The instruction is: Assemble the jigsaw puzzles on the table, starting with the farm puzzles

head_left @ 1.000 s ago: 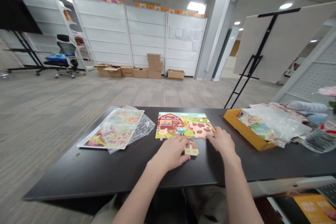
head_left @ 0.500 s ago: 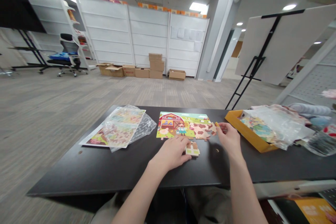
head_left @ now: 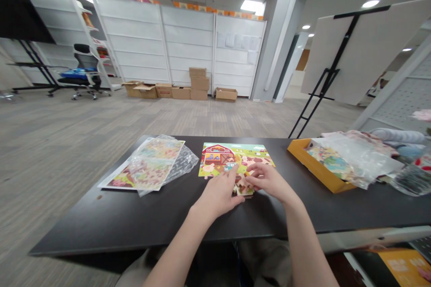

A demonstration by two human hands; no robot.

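A farm-scene jigsaw puzzle [head_left: 215,159] lies on the black table, showing a red barn, a cow and a figure. Its lower right part is hidden by my hands. Just in front of it is a small pile of loose puzzle pieces [head_left: 247,191], the top one with brown and pale patches. My left hand [head_left: 218,192] curves around the pile's left side, thumb at the near edge and fingers over the top. From the right, my right hand [head_left: 269,181] reaches in with bent fingers, pinching a puzzle piece at the pile; its fingertips are partly hidden.
Printed picture sheets [head_left: 144,170] under clear plastic lie to the left. On the right stands a yellow box [head_left: 316,172] holding a colourful sheet and plastic, with bags and cloth behind it. An easel board [head_left: 363,54] rises beyond the table.
My right hand has moved left from the puzzle's right edge to the loose pile. The pile's top now shows brown and pale patches. My left hand stays at the pile, its fingers reaching slightly farther up.
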